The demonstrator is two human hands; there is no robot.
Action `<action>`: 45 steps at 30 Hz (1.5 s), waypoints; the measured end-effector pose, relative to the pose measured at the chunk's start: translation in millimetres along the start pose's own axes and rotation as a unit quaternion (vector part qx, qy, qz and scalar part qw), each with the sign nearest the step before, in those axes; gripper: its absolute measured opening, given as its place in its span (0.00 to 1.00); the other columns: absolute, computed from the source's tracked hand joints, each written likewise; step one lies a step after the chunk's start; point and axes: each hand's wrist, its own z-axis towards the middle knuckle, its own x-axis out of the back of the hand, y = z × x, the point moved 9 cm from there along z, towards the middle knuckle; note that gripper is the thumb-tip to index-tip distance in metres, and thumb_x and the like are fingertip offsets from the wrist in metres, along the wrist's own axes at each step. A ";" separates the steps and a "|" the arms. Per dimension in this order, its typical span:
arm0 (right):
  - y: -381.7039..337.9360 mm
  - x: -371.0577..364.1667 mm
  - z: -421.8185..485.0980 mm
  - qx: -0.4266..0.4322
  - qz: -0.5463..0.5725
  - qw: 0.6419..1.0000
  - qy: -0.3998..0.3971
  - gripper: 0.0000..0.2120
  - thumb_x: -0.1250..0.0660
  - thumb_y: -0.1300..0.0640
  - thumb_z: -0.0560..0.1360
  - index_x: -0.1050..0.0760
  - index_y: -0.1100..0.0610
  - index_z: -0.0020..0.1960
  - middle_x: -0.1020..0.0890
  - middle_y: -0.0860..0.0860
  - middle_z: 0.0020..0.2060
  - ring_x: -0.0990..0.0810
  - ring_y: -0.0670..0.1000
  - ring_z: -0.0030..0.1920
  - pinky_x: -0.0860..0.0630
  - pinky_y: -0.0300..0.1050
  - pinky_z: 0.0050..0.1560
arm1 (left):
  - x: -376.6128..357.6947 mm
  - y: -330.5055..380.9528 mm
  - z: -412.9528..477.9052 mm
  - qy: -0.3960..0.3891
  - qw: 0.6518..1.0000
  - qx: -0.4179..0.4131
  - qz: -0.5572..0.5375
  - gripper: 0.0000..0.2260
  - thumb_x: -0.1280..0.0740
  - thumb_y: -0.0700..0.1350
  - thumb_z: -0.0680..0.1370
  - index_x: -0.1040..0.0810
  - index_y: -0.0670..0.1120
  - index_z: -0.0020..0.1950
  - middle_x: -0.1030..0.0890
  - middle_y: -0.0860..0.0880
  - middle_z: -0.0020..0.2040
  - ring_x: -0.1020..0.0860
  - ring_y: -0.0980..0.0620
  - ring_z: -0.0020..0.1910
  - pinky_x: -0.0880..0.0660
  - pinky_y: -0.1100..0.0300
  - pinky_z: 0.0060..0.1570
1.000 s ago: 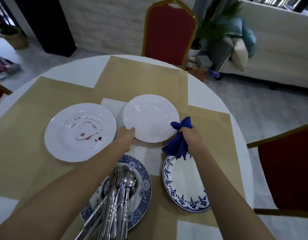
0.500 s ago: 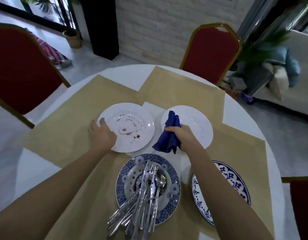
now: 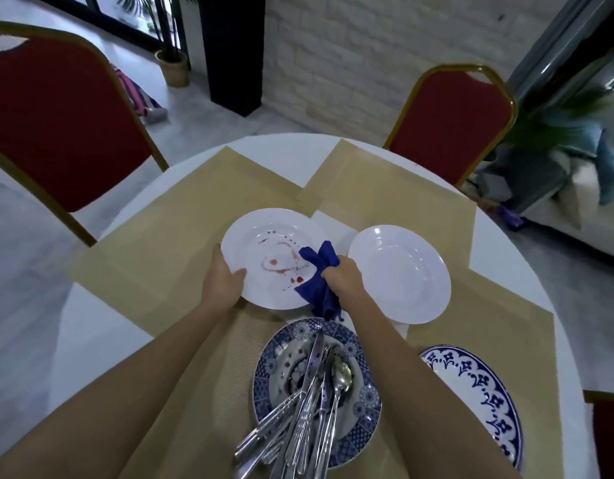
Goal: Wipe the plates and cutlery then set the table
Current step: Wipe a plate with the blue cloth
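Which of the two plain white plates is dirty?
The left white plate, held at its rim by the left hand: red smears mark it. The right white plate looks spotless.

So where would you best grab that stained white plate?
Take the plate by its wide flat rim on the near left, coming from the left, as the left hand does, thumb on top. The red stains sit mid-plate, and the right hand with the cloth covers the right side.
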 end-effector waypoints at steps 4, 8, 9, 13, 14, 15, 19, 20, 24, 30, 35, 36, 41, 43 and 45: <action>-8.3 11.4 -14.6 0.014 0.049 0.999 0.004 0.09 0.43 0.68 0.74 0.29 0.59 0.51 0.25 0.46 0.35 0.23 0.49 0.35 0.31 0.37 0.33 | 7.5 31.4 -4.4 0.013 0.996 -0.088 -0.023 0.28 0.42 0.36 0.80 0.50 0.48 0.77 0.34 0.46 0.72 0.31 0.44 0.66 0.33 0.53 0.63; -35.3 37.6 -40.4 0.047 0.086 0.995 0.006 0.12 0.43 0.68 0.74 0.26 0.59 0.53 0.20 0.52 0.35 0.21 0.50 0.32 0.27 0.41 0.32 | 17.7 78.4 -5.9 0.006 0.988 -0.114 -0.106 0.24 0.47 0.37 0.82 0.46 0.50 0.77 0.38 0.49 0.74 0.36 0.49 0.70 0.38 0.61 0.67; -40.8 46.4 -47.4 0.052 0.093 0.994 0.004 0.12 0.43 0.67 0.74 0.26 0.58 0.53 0.20 0.52 0.36 0.20 0.51 0.32 0.26 0.41 0.32 | 20.3 89.3 -5.5 -0.004 0.984 -0.109 -0.143 0.23 0.48 0.37 0.82 0.42 0.52 0.76 0.35 0.50 0.72 0.34 0.48 0.69 0.35 0.57 0.67; -66.4 100.6 -81.0 0.076 0.022 0.997 0.011 0.11 0.37 0.63 0.74 0.23 0.56 0.56 0.18 0.55 0.48 0.19 0.54 0.46 0.23 0.43 0.40 | 28.6 124.8 -16.1 -0.056 0.963 -0.066 -0.255 0.22 0.48 0.38 0.82 0.38 0.55 0.74 0.31 0.53 0.68 0.28 0.46 0.64 0.28 0.45 0.62; -73.7 121.1 -92.5 0.089 0.005 0.995 0.047 0.11 0.36 0.62 0.74 0.23 0.55 0.56 0.17 0.54 0.49 0.19 0.53 0.47 0.24 0.41 0.40 | 29.4 133.3 -24.4 -0.070 0.959 -0.069 -0.265 0.22 0.48 0.39 0.83 0.39 0.56 0.75 0.32 0.53 0.69 0.27 0.46 0.64 0.27 0.46 0.62; -81.1 142.6 -103.9 0.113 0.005 0.990 0.089 0.09 0.37 0.61 0.75 0.22 0.53 0.53 0.17 0.50 0.46 0.19 0.50 0.47 0.26 0.36 0.37 | 29.1 141.9 -34.7 -0.084 0.956 -0.075 -0.270 0.22 0.48 0.39 0.83 0.40 0.57 0.75 0.32 0.53 0.70 0.27 0.47 0.63 0.26 0.47 0.60; -121.7 188.0 -155.3 0.230 -0.049 0.944 0.231 0.17 0.43 0.55 0.80 0.24 0.38 0.39 0.19 0.50 0.27 0.20 0.57 0.34 0.32 0.34 0.22 | 14.0 168.6 -80.2 -0.151 0.936 -0.075 -0.309 0.21 0.46 0.43 0.83 0.41 0.58 0.76 0.27 0.55 0.65 0.23 0.52 0.52 0.22 0.59 0.40; -128.0 187.3 -161.5 0.252 -0.105 0.926 0.260 0.17 0.43 0.56 0.80 0.22 0.37 0.43 0.16 0.52 0.34 0.19 0.58 0.38 0.31 0.38 0.27 | 7.3 174.0 -92.5 -0.173 0.928 -0.068 -0.323 0.21 0.46 0.43 0.83 0.41 0.59 0.75 0.26 0.54 0.65 0.21 0.54 0.48 0.23 0.60 0.35; -112.4 152.0 -156.4 0.259 -0.295 0.885 0.249 0.21 0.41 0.60 0.78 0.33 0.54 0.71 0.30 0.56 0.68 0.30 0.59 0.66 0.33 0.48 0.62 | -7.5 199.9 -131.3 -0.223 0.907 -0.089 -0.347 0.21 0.45 0.44 0.83 0.40 0.61 0.74 0.27 0.52 0.68 0.21 0.53 0.46 0.24 0.62 0.28; -81.8 88.0 -210.6 0.362 -0.464 0.802 0.099 0.25 0.53 0.44 0.82 0.51 0.44 0.78 0.47 0.45 0.77 0.42 0.52 0.72 0.39 0.52 0.67 | 11.4 216.0 -149.7 -0.215 0.898 -0.109 -0.369 0.19 0.47 0.46 0.84 0.39 0.63 0.73 0.27 0.54 0.67 0.21 0.50 0.52 0.23 0.60 0.30; -70.8 153.8 -209.9 0.278 -0.542 0.757 0.238 0.23 0.53 0.49 0.82 0.44 0.51 0.76 0.39 0.54 0.72 0.37 0.59 0.68 0.36 0.51 0.64 | 16.4 219.3 -162.0 -0.221 0.905 -0.139 -0.335 0.19 0.45 0.47 0.83 0.39 0.64 0.72 0.27 0.54 0.67 0.22 0.53 0.45 0.25 0.61 0.27; -74.9 164.4 -210.3 0.253 -0.528 0.768 0.260 0.23 0.49 0.54 0.82 0.44 0.54 0.76 0.39 0.56 0.71 0.38 0.59 0.68 0.38 0.50 0.65 | 11.0 223.4 -168.4 -0.235 0.904 -0.149 -0.324 0.19 0.46 0.46 0.83 0.39 0.64 0.72 0.27 0.54 0.68 0.22 0.53 0.47 0.25 0.61 0.27; -85.8 144.0 -215.2 0.309 -0.428 0.816 0.234 0.25 0.51 0.49 0.83 0.51 0.52 0.78 0.42 0.58 0.72 0.36 0.60 0.65 0.37 0.52 0.67 | -1.1 246.9 -187.7 -0.264 0.903 -0.177 -0.290 0.19 0.46 0.46 0.84 0.39 0.62 0.73 0.24 0.49 0.66 0.22 0.49 0.56 0.25 0.60 0.44; -75.4 114.3 -217.0 0.346 -0.458 0.806 0.145 0.26 0.58 0.42 0.82 0.49 0.50 0.78 0.40 0.56 0.72 0.33 0.59 0.63 0.36 0.50 0.65 | 10.5 252.3 -181.1 -0.243 0.906 -0.180 -0.295 0.19 0.46 0.46 0.84 0.37 0.66 0.70 0.22 0.49 0.61 0.20 0.55 0.44 0.23 0.63 0.32; -62.0 112.0 -223.5 0.350 -0.484 0.793 0.121 0.24 0.53 0.45 0.82 0.51 0.44 0.78 0.35 0.54 0.67 0.31 0.57 0.60 0.33 0.49 0.59 | 25.2 254.6 -173.2 -0.212 0.914 -0.186 -0.292 0.18 0.46 0.46 0.84 0.37 0.70 0.67 0.22 0.50 0.58 0.23 0.58 0.34 0.27 0.65 0.24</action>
